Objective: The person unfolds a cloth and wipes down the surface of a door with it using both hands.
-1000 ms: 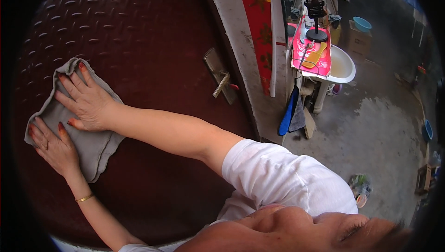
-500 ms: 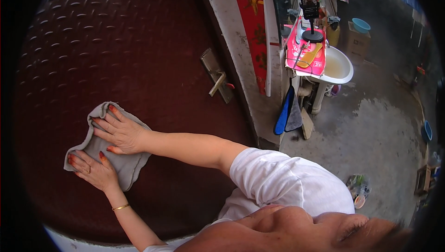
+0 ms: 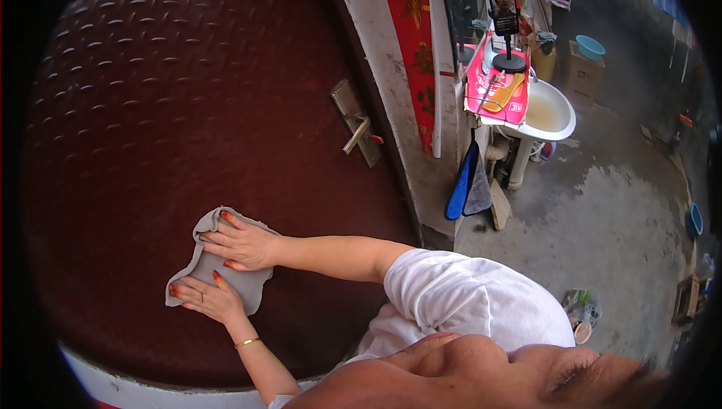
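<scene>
A grey cloth (image 3: 254, 288) lies spread against the dark red metal door (image 3: 173, 153), its upper left edge folded over. My right hand (image 3: 248, 245) presses on the cloth's upper part, palm down, with the fingers stretched out. Lower on the cloth, my left hand (image 3: 214, 298) lies flat with its fingers extended and its thumb apart. A gold bangle (image 3: 247, 343) circles the left wrist. The door's lever handle (image 3: 356, 134), on a metal plate, is right of and above both hands. The palms are hidden.
Beside the door frame, a phone (image 3: 502, 9) on a stand tops a pink-covered rack with a yellow comb (image 3: 502, 94). A white pedestal sink (image 3: 564, 127) holds cloudy water. Blue and grey cloths (image 3: 462, 183) hang below. Farther back, a light-blue basin (image 3: 590, 48) sits on a cardboard box (image 3: 583, 74).
Both hands have slid right and down across the door, taking the grey cloth with them. The fingers keep about the same flat pose on it.
</scene>
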### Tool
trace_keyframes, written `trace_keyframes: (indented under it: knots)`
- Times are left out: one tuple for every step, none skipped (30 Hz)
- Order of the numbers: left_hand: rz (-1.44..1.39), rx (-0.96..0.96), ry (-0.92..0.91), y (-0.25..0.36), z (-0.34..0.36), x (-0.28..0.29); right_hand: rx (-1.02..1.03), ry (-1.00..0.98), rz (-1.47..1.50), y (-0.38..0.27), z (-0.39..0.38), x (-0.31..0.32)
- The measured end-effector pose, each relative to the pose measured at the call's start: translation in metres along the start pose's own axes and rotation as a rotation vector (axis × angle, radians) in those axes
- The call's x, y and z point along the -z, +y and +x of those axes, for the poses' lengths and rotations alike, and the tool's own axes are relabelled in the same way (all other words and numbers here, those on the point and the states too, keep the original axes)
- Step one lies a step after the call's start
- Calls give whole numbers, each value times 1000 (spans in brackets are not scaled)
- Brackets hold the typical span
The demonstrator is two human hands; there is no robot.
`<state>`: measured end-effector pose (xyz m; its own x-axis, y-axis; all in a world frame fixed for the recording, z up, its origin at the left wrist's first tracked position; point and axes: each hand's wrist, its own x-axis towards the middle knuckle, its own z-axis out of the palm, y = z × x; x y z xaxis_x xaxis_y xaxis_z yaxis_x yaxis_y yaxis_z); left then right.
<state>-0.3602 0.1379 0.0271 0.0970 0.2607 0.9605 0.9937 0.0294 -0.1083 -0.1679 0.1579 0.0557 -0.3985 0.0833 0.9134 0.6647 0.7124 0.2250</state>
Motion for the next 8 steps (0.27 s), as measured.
trace_keyframes:
  knots:
    - [-16,24,-19,-1,-3,0,-25,-31,41,-3,2,0]
    - [-21,24,-17,2,-3,2,-24,-31,36,-3,2,0]
    - [-20,48,-29,5,-1,4,-29,-19,55,-2,1,0]
    - [-20,72,-41,7,3,5,-34,-6,74,-1,1,0]
    - [-18,74,-40,6,8,7,-31,-6,75,-3,6,2]
    - [-19,117,-32,4,15,9,-38,46,57,-5,13,4]
    - [-20,159,-25,2,24,10,-44,99,40,-8,20,5]
    - [-27,173,-6,-4,36,12,-43,99,39,-9,22,4]
